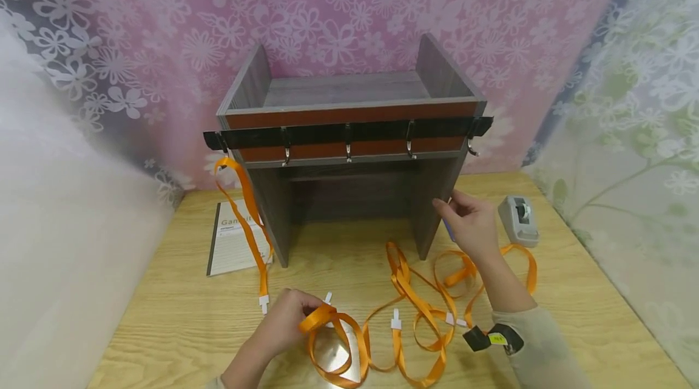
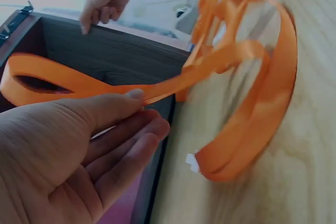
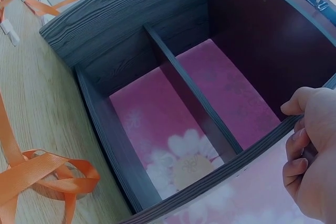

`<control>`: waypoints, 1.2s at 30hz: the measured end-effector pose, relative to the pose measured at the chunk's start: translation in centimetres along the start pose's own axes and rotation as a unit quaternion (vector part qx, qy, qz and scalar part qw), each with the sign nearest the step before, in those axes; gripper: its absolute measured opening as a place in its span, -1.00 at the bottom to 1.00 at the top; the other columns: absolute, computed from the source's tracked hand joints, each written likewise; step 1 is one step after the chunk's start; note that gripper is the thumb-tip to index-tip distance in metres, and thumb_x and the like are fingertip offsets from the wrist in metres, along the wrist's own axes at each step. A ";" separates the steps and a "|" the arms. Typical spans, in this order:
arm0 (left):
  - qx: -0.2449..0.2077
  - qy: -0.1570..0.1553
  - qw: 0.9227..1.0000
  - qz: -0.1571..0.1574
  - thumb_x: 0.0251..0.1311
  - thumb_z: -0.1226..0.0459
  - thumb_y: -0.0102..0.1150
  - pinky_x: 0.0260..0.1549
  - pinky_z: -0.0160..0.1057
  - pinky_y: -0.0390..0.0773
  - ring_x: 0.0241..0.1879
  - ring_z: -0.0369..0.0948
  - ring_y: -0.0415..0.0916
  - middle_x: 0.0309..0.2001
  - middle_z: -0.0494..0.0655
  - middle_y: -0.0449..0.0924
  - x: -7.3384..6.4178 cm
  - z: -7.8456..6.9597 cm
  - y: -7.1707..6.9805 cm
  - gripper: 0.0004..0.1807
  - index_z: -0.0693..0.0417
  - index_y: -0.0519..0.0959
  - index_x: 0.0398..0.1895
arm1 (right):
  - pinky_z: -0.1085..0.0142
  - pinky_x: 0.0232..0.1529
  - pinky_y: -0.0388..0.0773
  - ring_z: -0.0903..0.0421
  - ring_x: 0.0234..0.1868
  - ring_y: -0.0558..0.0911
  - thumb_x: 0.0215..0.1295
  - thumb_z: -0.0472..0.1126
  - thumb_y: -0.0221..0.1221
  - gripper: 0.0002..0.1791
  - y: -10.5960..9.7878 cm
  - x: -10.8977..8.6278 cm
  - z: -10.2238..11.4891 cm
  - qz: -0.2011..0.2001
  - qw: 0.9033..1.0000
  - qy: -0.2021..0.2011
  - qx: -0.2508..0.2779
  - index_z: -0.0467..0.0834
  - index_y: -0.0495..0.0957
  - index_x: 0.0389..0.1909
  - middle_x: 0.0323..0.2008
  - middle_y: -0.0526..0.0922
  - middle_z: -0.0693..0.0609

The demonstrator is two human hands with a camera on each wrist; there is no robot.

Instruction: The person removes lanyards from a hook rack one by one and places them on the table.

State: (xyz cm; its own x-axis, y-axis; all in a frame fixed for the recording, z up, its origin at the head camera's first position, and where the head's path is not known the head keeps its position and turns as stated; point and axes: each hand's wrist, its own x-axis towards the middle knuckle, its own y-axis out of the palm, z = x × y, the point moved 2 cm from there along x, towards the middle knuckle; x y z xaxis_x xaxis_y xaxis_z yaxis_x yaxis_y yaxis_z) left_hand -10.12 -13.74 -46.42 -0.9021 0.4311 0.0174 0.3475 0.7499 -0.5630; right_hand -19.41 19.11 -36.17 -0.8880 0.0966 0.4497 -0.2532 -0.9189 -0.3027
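My left hand [image 1: 286, 319] pinches an orange ribbon lanyard [image 2: 178, 83] between thumb and fingers, low in front of a grey wooden shelf unit [image 1: 354, 105]. Loops of the lanyard hang from that hand, and a white clip end shows below in the left wrist view. My right hand [image 1: 474, 225] holds the front edge of the shelf's right side panel [image 1: 434, 201], thumb on the inner side and fingers curled outside. Another orange lanyard [image 1: 251, 237] hangs from the leftmost hook of the black hook rail [image 1: 377, 131] across the shelf front.
Tangled orange lanyards [image 1: 420, 304] with white clips lie on the wooden table [image 1: 164, 316]. A Gambit notebook [image 1: 232, 246] lies at the left, a grey tape dispenser [image 1: 519, 222] stands at the right, and a small blue object [image 1: 449, 231] shows by the right hand.
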 end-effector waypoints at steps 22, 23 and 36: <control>0.072 -0.002 0.997 0.041 0.02 0.20 0.53 -0.41 -0.41 0.58 -0.45 -0.42 0.55 -0.40 -0.24 0.72 -0.6 -0.2 -0.1 -0.81 0.02 0.74 -0.32 | 0.41 -0.80 0.14 0.37 -0.82 0.22 0.28 -0.40 0.25 -0.88 0.1 0.0 -0.3 0.001 1.000 0.006 0.028 -0.42 0.68 -0.31 -0.80 0.37 0.17; 0.066 -0.006 0.997 0.039 0.02 0.18 0.53 -0.38 -0.41 0.62 -0.41 -0.38 0.61 -0.35 -0.18 0.74 -0.7 -0.5 -0.4 -0.77 0.06 0.75 -0.27 | 0.41 -0.80 0.14 0.36 -0.81 0.22 0.28 -0.40 0.25 -0.88 0.1 0.0 -0.3 -0.001 1.000 0.006 0.027 -0.42 0.68 -0.34 -0.80 0.36 0.18; 0.020 0.052 0.997 -0.046 0.16 0.11 0.42 -0.12 -0.29 0.69 -0.13 -0.10 0.74 -0.05 -0.08 0.77 -1.2 -2.6 -2.8 -0.64 0.07 0.74 -0.02 | 0.43 -0.77 0.14 0.39 -0.77 0.23 0.25 -0.40 0.27 -0.86 0.4 0.1 -0.6 -0.012 0.999 0.000 0.036 -0.42 0.61 -0.45 -0.76 0.36 0.19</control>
State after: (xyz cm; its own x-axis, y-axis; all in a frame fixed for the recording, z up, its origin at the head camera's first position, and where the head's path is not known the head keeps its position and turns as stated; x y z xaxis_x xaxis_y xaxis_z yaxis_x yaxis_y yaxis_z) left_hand -9.32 -15.08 -42.72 -0.8974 0.4128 0.1559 0.2517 0.7689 -0.5877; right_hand -19.82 19.01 -36.79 -0.8820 0.1199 0.4557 -0.2467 -0.9414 -0.2298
